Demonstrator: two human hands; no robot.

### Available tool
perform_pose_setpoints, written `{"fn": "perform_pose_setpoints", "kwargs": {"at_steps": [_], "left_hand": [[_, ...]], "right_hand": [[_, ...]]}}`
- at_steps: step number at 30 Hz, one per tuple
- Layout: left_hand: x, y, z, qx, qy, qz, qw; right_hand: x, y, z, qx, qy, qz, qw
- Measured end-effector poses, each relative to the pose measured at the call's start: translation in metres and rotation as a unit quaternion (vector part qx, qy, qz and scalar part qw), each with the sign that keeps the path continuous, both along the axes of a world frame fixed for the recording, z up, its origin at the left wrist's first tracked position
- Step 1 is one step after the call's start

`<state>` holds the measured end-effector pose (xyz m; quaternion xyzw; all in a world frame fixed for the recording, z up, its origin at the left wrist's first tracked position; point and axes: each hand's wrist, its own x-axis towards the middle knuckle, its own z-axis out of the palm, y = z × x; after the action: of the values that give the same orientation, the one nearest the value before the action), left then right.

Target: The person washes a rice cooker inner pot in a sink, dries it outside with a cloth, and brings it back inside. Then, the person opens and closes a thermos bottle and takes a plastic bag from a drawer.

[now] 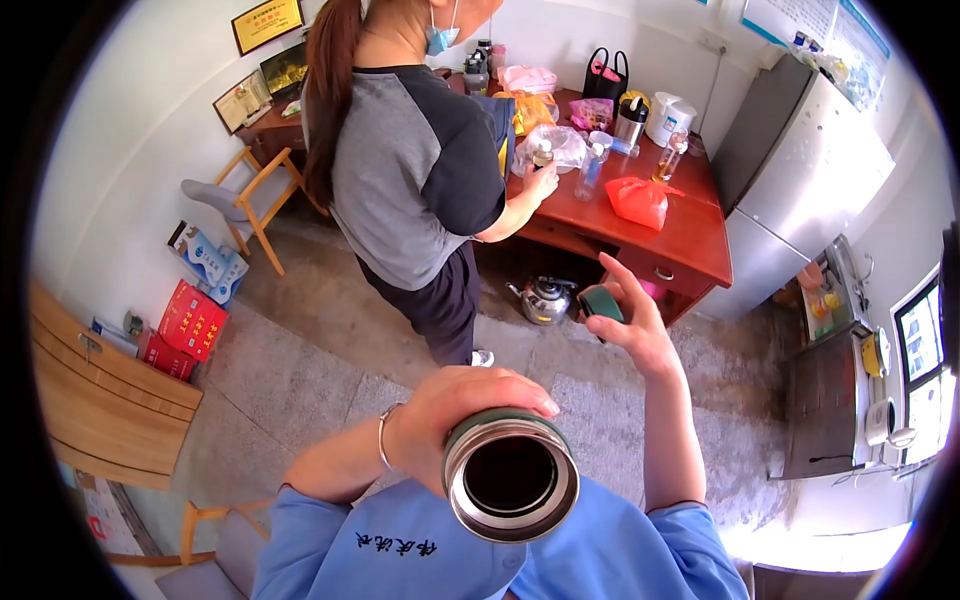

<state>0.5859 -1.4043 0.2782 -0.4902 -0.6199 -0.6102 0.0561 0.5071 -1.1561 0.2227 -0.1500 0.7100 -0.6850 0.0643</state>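
Note:
My left hand (455, 405) is wrapped round a green flask (511, 476) with a steel rim. The flask is uncapped, its mouth faces the camera, and its inside looks dark. Out to the right, my right hand (640, 325) pinches a green lid (602, 304) between thumb and fingers, apart from the flask. Both are in front of my blue shirt. Beyond them a red desk (700, 225) holds a red plastic bag (640, 203), clear bottles and a steel thermos (630, 123).
A person (400, 170) in a grey shirt stands at the desk, one hand near a small container. A kettle (546, 300) sits on the floor. A fridge (795, 180) stands right of the desk. Chairs (240, 200), red boxes (192, 320) and a wooden door (110, 385) are at the left.

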Motion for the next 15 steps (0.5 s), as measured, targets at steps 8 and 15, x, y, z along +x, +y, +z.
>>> {"fn": "perform_pose_setpoints", "kwargs": {"at_steps": [8, 15], "left_hand": [[0.001, -0.011, -0.01, -0.025, 0.006, 0.051, 0.998], [0.003, -0.006, -0.041, -0.07, -0.097, 0.103, 0.987]], "right_hand": [[-0.026, -0.022, 0.012, 0.014, 0.016, 0.022, 1.0], [0.036, -0.038, 0.085, 0.002, 0.341, 0.27, 0.9]]}}
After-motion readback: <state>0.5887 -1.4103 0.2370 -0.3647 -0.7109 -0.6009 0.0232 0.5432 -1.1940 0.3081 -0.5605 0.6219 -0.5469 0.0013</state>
